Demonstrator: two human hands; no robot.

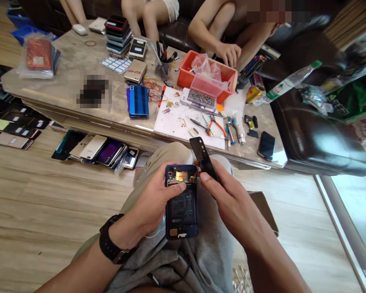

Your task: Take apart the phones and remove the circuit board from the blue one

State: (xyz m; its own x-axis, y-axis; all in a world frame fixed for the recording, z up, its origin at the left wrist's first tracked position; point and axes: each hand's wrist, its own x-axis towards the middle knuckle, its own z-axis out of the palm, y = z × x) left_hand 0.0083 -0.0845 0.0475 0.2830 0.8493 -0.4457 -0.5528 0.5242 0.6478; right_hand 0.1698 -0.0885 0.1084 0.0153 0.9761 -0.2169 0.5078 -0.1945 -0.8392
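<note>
1. Over the lap, at the centre of the view, the left hand [154, 199] cups an opened phone [181, 201] from its 9 o'clock side, fingers wrapped behind the frame and the thumb laid across the top edge near the battery [183, 206]; that steadies the body with its exposed insides facing up.
2. At 1 o'clock of the phone, the right hand [232, 199] pinches a thin black cover plate [203, 158] between thumb and forefinger, tilted up and away, apparently so the board beneath stays visible.
3. At 12 o'clock, on the table [64, 93], a white work mat [177, 122] carries pliers [215, 125] and small parts within easy reach.
4. Beyond it, an orange bin [189, 75] and a clear screw box [201, 95] sit touching.
5. At 10 o'clock, phones [94, 148] lie fanned on the floor under the table edge.
6. Another person's hand [228, 53] rests at the bin's far rim.
</note>
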